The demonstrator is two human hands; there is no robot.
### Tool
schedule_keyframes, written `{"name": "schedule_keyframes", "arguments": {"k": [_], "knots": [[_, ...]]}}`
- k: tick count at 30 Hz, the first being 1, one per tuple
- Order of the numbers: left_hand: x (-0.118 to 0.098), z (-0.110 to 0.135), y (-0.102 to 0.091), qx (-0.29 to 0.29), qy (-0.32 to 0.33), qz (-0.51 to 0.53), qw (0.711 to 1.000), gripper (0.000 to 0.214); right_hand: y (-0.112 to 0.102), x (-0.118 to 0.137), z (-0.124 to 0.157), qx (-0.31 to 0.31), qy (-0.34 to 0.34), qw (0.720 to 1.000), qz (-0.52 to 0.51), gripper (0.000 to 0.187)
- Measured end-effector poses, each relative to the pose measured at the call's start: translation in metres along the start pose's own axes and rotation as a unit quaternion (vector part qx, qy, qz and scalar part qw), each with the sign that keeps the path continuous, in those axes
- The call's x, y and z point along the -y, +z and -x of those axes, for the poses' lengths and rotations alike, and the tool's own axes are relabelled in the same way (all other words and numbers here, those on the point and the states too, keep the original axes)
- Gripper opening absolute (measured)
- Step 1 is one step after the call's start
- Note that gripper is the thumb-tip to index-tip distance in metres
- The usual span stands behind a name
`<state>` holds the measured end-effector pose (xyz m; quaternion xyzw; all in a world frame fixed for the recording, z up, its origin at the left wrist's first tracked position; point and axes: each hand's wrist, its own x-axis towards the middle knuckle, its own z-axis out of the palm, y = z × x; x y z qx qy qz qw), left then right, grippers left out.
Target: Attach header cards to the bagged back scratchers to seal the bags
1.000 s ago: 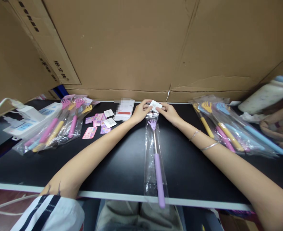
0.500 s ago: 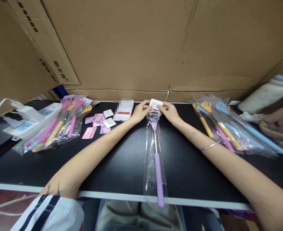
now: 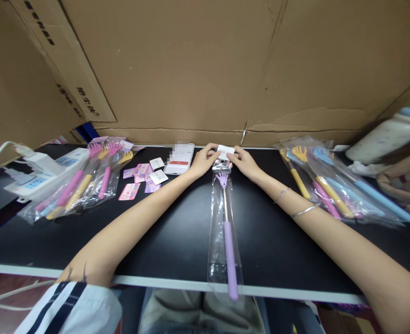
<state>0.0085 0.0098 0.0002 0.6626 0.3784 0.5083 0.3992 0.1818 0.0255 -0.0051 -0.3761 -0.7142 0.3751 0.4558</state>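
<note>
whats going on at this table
A person seated at a black table has both hands at the far end of a clear bag holding a purple back scratcher. The left hand and right hand pinch a small white card at the bag's mouth. Bagged scratchers lie in a pile on the left and another on the right. Loose cards and a phone lie near the left hand.
</note>
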Motion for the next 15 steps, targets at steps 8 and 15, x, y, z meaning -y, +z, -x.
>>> {"name": "schedule_keyframes", "arguments": {"k": [8,15], "knots": [[0.0021,-0.0015,-0.0007,0.003,-0.015,0.010,1.000,0.013,0.0005,0.0033,0.0006,0.025,-0.006,0.999,-0.019,0.034],[0.0055,-0.0029,-0.0009,0.002,-0.016,0.020,1.000,0.012,0.0009,0.0049,0.0004,0.005,-0.007,1.000,-0.001,0.037]]}}
